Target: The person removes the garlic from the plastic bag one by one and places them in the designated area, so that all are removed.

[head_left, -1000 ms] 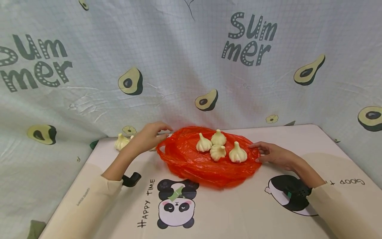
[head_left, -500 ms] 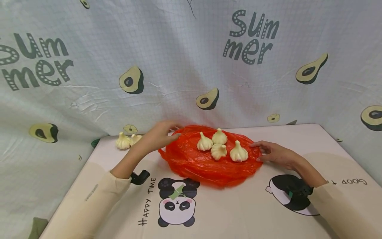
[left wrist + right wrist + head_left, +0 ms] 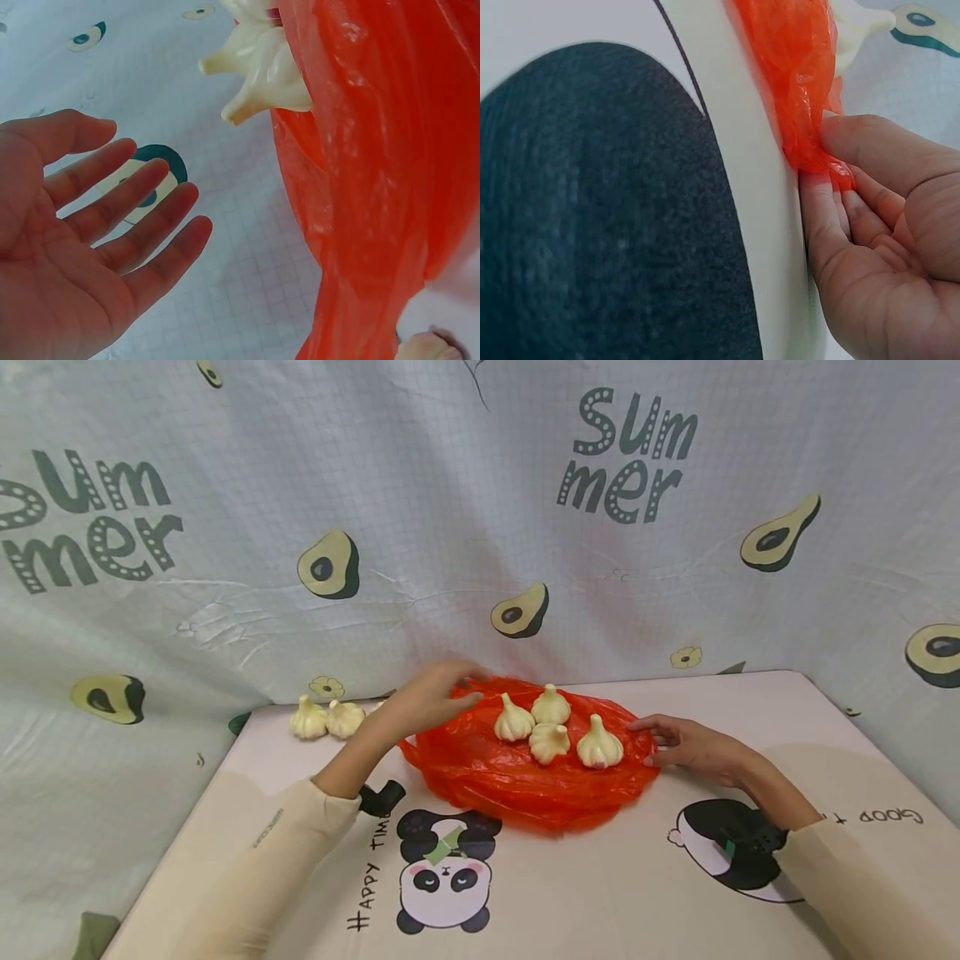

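Observation:
A thin red plastic bag [image 3: 487, 772] lies spread on the table, with several whitish garlic bulbs [image 3: 599, 743] sitting on it. My left hand [image 3: 429, 700] reaches over the bag's left part. In the left wrist view its fingers [image 3: 142, 232] are extended and apart, with nothing between them, and the bag rises beside them. At the bag's right edge, my right hand [image 3: 693, 750] holds the plastic. The right wrist view has the thumb and fingers pinching a gathered fold of the red bag [image 3: 802, 112].
Garlic bulbs [image 3: 346, 718] stand at the back left of the table [image 3: 570, 893], one mostly hidden behind my left hand. A patterned cloth [image 3: 442, 485] hangs along the back and sides. Pandas and lettering are printed on the table cover.
My left hand has moved right, from the bag's left handle to over the bag, uncovering the garlic at back left. The right hand stays at the bag's edge.

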A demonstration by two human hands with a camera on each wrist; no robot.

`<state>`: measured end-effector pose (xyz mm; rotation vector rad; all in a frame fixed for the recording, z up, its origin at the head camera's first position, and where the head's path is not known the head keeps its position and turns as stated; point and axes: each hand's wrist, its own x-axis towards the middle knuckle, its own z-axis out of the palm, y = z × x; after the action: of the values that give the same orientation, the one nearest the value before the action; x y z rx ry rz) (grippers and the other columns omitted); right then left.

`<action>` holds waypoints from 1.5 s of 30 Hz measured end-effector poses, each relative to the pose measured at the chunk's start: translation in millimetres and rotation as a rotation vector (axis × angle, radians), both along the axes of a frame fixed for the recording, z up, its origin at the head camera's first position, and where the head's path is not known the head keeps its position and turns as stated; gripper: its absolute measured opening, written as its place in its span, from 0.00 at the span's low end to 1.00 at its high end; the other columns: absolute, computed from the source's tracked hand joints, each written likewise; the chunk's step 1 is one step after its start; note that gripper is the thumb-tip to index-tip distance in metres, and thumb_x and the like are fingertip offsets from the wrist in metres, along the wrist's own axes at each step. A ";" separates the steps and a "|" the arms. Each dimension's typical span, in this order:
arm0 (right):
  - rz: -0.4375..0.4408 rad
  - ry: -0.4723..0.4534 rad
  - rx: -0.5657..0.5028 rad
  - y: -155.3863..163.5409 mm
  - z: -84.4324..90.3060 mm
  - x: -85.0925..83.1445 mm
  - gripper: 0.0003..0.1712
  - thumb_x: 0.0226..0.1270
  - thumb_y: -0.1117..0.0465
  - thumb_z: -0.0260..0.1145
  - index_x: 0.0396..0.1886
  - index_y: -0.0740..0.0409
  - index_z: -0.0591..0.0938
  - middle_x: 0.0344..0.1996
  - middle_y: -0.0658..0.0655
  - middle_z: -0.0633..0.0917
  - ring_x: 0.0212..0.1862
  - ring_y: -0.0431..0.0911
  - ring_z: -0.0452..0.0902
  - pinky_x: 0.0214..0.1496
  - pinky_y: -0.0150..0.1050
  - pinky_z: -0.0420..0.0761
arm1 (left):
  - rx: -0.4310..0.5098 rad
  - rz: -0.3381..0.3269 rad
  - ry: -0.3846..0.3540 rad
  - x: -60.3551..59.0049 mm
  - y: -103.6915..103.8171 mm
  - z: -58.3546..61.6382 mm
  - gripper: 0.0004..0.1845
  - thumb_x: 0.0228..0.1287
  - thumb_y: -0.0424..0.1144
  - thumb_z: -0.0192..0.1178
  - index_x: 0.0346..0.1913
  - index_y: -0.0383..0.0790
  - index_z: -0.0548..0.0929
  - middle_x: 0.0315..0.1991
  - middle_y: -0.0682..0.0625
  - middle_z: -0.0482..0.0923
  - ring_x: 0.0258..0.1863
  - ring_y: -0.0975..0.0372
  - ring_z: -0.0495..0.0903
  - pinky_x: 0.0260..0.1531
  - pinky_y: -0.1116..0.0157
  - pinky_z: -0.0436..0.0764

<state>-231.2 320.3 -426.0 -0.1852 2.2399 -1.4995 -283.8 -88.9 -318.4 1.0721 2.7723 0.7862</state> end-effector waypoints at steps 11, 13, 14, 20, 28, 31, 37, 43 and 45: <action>0.002 -0.014 -0.010 -1.5 2.7 0.1 0.36 0.67 0.70 0.67 0.73 0.67 0.66 0.71 0.73 0.64 0.63 0.58 0.69 0.56 0.38 0.83 | -0.064 -0.077 -0.058 -21.1 22.4 -4.4 0.19 0.70 0.39 0.65 0.61 0.38 0.81 0.57 0.45 0.83 0.60 0.49 0.79 0.61 0.54 0.77; 0.001 -0.011 -0.008 -1.2 2.3 0.2 0.36 0.67 0.70 0.66 0.73 0.67 0.66 0.71 0.73 0.64 0.64 0.58 0.68 0.56 0.38 0.83 | -0.065 -0.095 -0.100 -26.9 25.9 -6.2 0.20 0.70 0.39 0.66 0.62 0.39 0.81 0.58 0.45 0.83 0.60 0.49 0.79 0.62 0.54 0.77; 0.001 -0.010 -0.007 -1.0 1.9 0.2 0.35 0.67 0.70 0.66 0.73 0.67 0.66 0.71 0.73 0.64 0.64 0.59 0.68 0.56 0.38 0.83 | -0.069 -0.108 -0.126 -29.9 27.2 -7.7 0.21 0.70 0.40 0.66 0.62 0.39 0.81 0.59 0.45 0.82 0.60 0.50 0.79 0.62 0.55 0.77; 0.001 -0.003 0.005 -1.0 0.2 0.2 0.35 0.68 0.69 0.67 0.73 0.65 0.67 0.71 0.73 0.63 0.66 0.61 0.67 0.56 0.39 0.83 | -0.146 -0.167 -0.285 -44.1 33.4 -15.3 0.23 0.68 0.41 0.67 0.64 0.40 0.80 0.62 0.45 0.79 0.58 0.53 0.80 0.61 0.57 0.77; -0.010 0.001 0.016 -1.1 2.2 0.6 0.35 0.67 0.68 0.68 0.73 0.65 0.67 0.71 0.73 0.63 0.66 0.62 0.65 0.56 0.40 0.83 | -0.226 -0.190 -0.411 -53.5 43.2 -21.5 0.20 0.66 0.44 0.70 0.59 0.45 0.84 0.57 0.51 0.80 0.54 0.55 0.77 0.56 0.62 0.79; -0.012 -0.003 0.018 -1.3 2.2 0.8 0.36 0.67 0.68 0.68 0.73 0.65 0.67 0.71 0.73 0.63 0.66 0.61 0.66 0.56 0.40 0.83 | -0.245 -0.167 -0.460 -53.6 47.7 -24.6 0.21 0.65 0.44 0.70 0.59 0.47 0.84 0.57 0.51 0.79 0.51 0.56 0.79 0.49 0.64 0.83; -0.013 -0.001 0.014 -0.3 1.6 1.1 0.36 0.67 0.68 0.68 0.73 0.65 0.67 0.71 0.73 0.63 0.66 0.61 0.66 0.55 0.39 0.83 | -0.270 -0.189 -0.486 -51.2 55.7 -30.0 0.21 0.65 0.43 0.70 0.60 0.48 0.84 0.57 0.53 0.79 0.53 0.57 0.76 0.51 0.64 0.81; -0.010 -0.002 0.007 0.3 0.5 0.5 0.35 0.68 0.69 0.67 0.73 0.65 0.67 0.71 0.73 0.63 0.65 0.60 0.67 0.55 0.39 0.83 | -0.268 -0.201 -0.512 -50.5 60.1 -33.8 0.20 0.64 0.40 0.71 0.59 0.48 0.85 0.57 0.53 0.79 0.54 0.57 0.73 0.50 0.66 0.80; -0.009 -0.003 0.008 0.2 0.0 0.1 0.35 0.68 0.69 0.67 0.73 0.65 0.67 0.71 0.72 0.64 0.65 0.60 0.68 0.55 0.39 0.83 | -0.269 -0.192 -0.507 -50.7 60.9 -34.8 0.19 0.63 0.39 0.71 0.58 0.49 0.86 0.56 0.53 0.79 0.54 0.57 0.72 0.50 0.66 0.79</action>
<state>-231.0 320.5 -426.0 -0.1705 2.2467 -1.4947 -334.5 -28.0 -353.2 0.9150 2.2332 0.5461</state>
